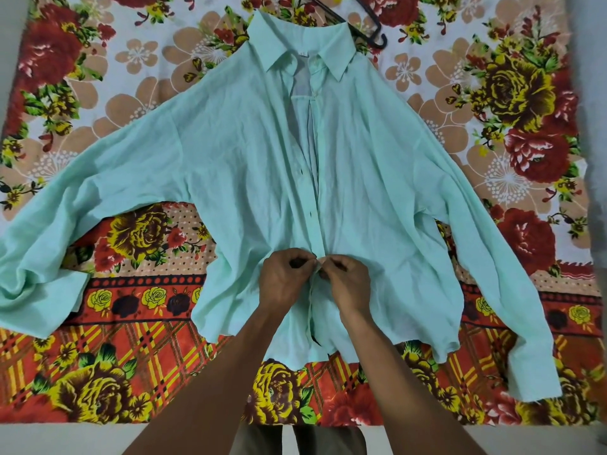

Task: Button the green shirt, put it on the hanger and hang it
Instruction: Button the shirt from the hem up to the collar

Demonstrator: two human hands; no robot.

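— Pale green cotton-like cloth fills most of what we see from the head camera: the green shirt (249, 178) lies face up and spread flat on a floral bedsheet (98, 382), collar (302, 44) far from us, both sleeves thrown out wide to the sides.

— And where do we have our hands?

— Both meet at the front placket (313, 205), low on the shirt. Our left hand (284, 279) pinches the left edge of the cloth between thumb and curled fingers; our right hand (348, 282) pinches the opposite edge, fingertips nearly touching the left ones. Whether a button sits between them we cannot tell, the fingers cover it.

— What of the placket above?

— Two small dark buttons (310, 215) show along it above our hands. Toward the collar the two fronts part and the inside of the back shows through the gap.

— The hanger?

— A dark hanger (369, 32) lies on the sheet beyond the collar, its near part just beside the right collar point, the rest cut off by the top edge.
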